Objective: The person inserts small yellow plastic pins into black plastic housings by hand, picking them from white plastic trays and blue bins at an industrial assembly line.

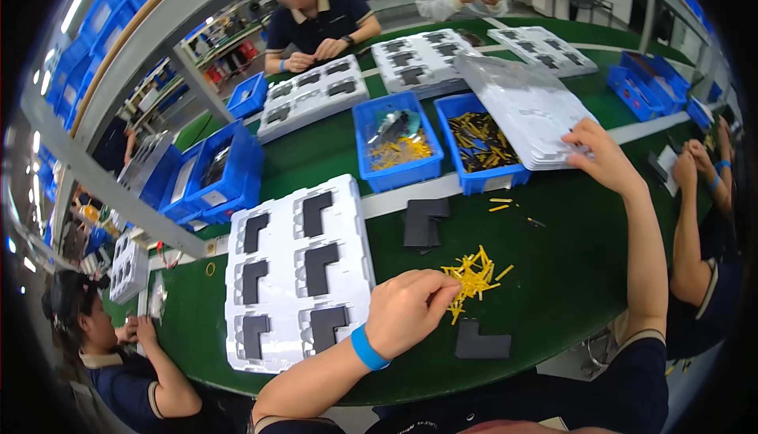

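Note:
My left hand (412,311), with a blue band at its wrist, is closed at the left edge of a pile of small yellow strips (474,274). Its fingertips are pinched together, and whatever they hold is hidden. At the upper right, my right hand (602,156) grips the near corner of a tilted stack of white plastic trays (530,110). One black L-shaped piece (483,341) lies near the table's front edge. More black L-shaped pieces (423,224) are stacked beyond the yellow pile. Left of my left hand, a white moulded tray (278,276) bears several black L-shaped pieces in its pockets.
Two blue bins (404,172) (491,181) hold yellow and dark strips on the green table (426,390). More filled white trays (314,102) stand along the far side. A metal frame post (118,177) slants at left. Co-workers sit to the left, right and across.

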{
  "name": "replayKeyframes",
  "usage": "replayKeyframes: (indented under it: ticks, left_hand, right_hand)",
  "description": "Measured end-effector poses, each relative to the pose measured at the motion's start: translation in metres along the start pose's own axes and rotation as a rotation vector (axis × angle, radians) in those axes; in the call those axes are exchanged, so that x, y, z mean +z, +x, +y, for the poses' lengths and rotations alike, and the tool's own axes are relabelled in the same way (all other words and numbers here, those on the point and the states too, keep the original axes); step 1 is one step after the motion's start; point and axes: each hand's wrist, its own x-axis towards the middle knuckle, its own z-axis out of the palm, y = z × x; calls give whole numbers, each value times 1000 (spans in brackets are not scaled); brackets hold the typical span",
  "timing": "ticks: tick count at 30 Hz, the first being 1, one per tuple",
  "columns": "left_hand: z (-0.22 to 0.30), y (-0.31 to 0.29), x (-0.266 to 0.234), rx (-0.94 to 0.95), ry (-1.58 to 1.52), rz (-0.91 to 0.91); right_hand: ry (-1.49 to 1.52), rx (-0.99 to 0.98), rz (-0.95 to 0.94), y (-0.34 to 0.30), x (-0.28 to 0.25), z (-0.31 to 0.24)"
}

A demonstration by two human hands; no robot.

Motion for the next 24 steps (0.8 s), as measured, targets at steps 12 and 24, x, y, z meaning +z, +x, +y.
replayKeyframes:
  ticks: [12,24]
  left_hand:
    - [-3,3,0,-3,-5,-34]
    - [-7,5,0,44,25,-74]
  right_hand:
    - [-198,-275,2,10,-4,3]
    - [-173,-293,146,19,-13,8]
